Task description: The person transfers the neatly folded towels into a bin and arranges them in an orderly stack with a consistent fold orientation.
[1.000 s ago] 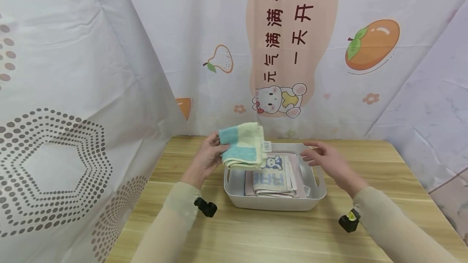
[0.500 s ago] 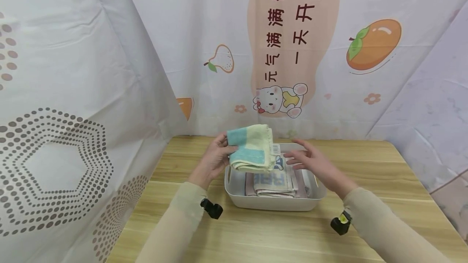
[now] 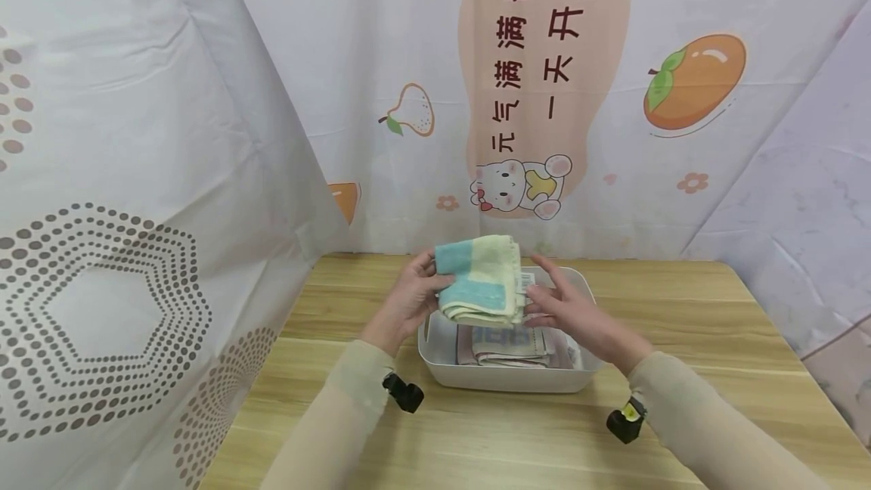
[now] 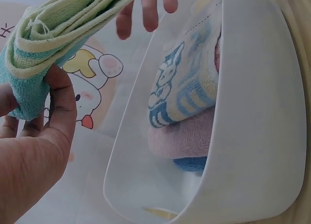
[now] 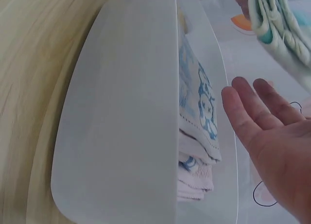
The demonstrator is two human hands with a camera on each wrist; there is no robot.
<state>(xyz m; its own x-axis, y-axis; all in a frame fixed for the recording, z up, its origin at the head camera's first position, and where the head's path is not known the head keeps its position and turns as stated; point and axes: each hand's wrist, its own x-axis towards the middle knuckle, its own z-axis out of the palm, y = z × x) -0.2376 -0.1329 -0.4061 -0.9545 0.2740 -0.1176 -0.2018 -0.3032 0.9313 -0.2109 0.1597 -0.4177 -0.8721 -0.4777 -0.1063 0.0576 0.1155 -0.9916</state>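
Note:
My left hand pinches a folded towel, pale yellow and turquoise, by its left edge, with the thumb on the near side. The towel hangs in the air above a white plastic basket. Beside the towel's right edge, my right hand has its fingers spread; the right wrist view shows a gap between those fingers and the cloth. Inside the basket lies a folded towel with a blue rabbit print. Under it are a pink towel and a bit of something blue.
The basket stands on a wood-grain table. Behind the table hangs a printed curtain with fruit and lettering, and a dotted one closes off the left side. Both wrists carry small black cameras.
My left hand has carried the yellow and turquoise towel to the right, farther over the basket. My right hand has come in leftward to the towel's right edge.

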